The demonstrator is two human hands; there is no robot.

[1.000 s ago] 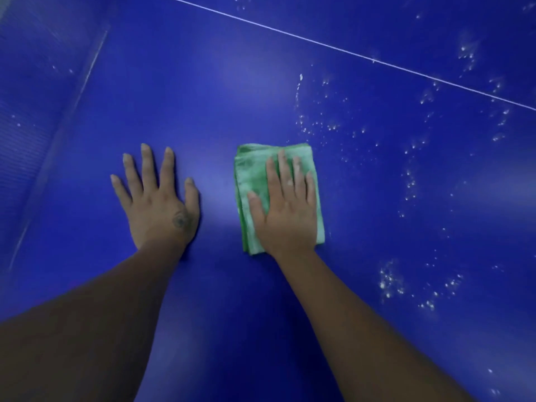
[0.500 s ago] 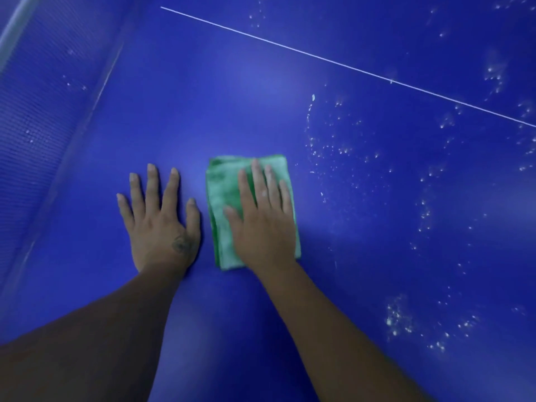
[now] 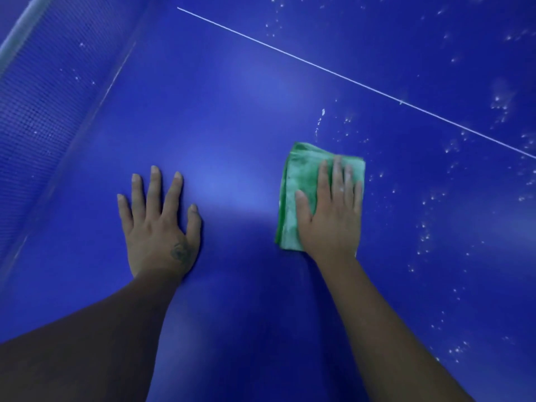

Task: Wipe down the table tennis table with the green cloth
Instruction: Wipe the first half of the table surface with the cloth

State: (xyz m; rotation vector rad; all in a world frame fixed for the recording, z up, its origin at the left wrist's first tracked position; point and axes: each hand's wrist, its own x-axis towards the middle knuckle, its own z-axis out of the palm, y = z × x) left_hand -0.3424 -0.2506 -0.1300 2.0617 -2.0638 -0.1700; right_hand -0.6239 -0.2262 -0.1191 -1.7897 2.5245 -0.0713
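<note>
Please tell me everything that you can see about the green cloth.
The green cloth is soft-looking fabric, folded into a rough rectangle with layered edges showing along its left side. It lies flat on the blue table, paler in patches. The right hand presses on it with straight fingers, covering its right part. White droplets lie on the table just beyond it.

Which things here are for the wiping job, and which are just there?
For the job: green cloth, right hand pressing it flat, blue table, white specks beside the cloth.
Just there: net at left, white line, left hand resting flat on the table.
</note>
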